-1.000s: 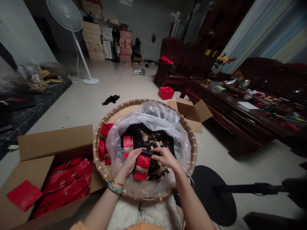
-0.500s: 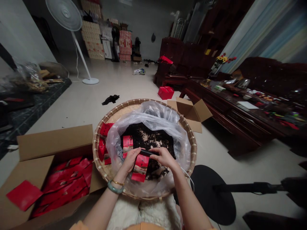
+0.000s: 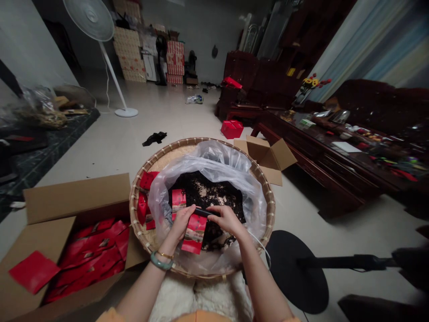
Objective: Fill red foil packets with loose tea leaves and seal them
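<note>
Over a plastic-lined basket, my left hand (image 3: 182,222) is closed at the left end of a slim black bar (image 3: 203,212), which looks like a handheld bag sealer. Its other end is pinched between the thumb and fingers of my right hand (image 3: 227,219). The bar lies across the top of a red packet (image 3: 194,235) that hangs below it, the packet's upper left corner by my left fingers. Another red packet (image 3: 178,197) rests beyond my left hand on dark dried leaves (image 3: 231,197). A clear plastic bag (image 3: 257,192) surrounds the leaves inside the round woven basket (image 3: 271,208).
Left of the basket stands an open cardboard box (image 3: 78,194) full of red packets. A smaller open carton (image 3: 282,154) sits beyond its right rim. To the right are a black round base (image 3: 295,273), a white cord (image 3: 261,243) and a long dark wooden table (image 3: 311,147).
Both hands, the black bar and the hanging red packet have shifted very slightly left and up. The grip looks the same.
</note>
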`<state>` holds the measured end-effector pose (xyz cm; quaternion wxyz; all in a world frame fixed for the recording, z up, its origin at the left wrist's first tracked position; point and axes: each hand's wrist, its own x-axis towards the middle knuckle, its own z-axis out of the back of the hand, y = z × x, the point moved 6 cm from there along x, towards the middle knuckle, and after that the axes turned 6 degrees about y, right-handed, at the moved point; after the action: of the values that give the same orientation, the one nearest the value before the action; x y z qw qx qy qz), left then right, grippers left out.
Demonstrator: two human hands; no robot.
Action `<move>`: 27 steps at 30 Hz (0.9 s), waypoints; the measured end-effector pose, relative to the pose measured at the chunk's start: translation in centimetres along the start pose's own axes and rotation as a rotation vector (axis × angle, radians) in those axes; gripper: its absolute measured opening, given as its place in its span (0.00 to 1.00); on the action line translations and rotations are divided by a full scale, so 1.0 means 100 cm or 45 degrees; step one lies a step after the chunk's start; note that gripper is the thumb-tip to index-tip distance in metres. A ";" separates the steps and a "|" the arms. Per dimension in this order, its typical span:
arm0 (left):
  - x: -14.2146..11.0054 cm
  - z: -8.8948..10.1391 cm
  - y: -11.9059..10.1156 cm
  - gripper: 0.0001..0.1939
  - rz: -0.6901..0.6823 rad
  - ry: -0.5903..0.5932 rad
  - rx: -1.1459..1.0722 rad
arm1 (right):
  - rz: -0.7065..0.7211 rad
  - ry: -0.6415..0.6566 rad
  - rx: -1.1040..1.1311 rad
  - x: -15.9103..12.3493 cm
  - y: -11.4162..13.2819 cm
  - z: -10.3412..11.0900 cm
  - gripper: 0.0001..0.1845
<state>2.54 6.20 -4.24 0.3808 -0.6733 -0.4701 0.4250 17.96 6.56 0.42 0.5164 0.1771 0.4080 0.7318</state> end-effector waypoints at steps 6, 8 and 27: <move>0.002 0.004 0.001 0.21 -0.070 -0.015 0.056 | -0.011 -0.020 -0.006 0.000 0.002 -0.001 0.16; 0.003 0.006 0.001 0.21 -0.085 -0.036 0.095 | -0.018 -0.025 -0.004 0.000 0.002 -0.001 0.16; 0.002 0.006 0.009 0.22 -0.003 0.001 0.086 | -0.044 -0.034 0.051 -0.002 -0.001 -0.001 0.17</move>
<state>2.25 6.24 -5.32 0.4040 -0.6597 -0.4562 0.4398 18.06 6.40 0.30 0.5308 0.1900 0.4187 0.7119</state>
